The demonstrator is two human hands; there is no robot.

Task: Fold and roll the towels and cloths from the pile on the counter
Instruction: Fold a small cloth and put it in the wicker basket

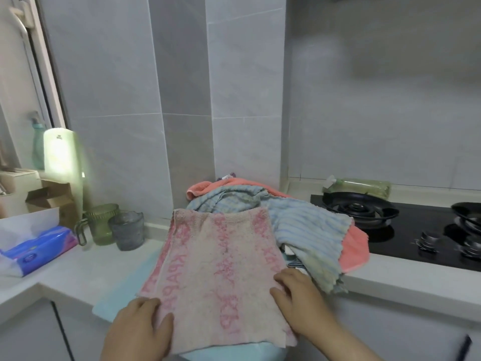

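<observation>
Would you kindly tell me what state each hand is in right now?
Left hand: on the near left edge of the pink towel; grip cannot be told.
Right hand: fingers bent on its right edge; grip cannot be told.

Pink towel [221, 269] lay flat on the counter [78, 269], over a light blue cloth [122, 295]. Left hand [138, 329] gripped its 7 o'clock corner; right hand [299, 295] rested on its 4 o'clock edge. Cloth pile [307, 230] sat at its 1 o'clock.
</observation>
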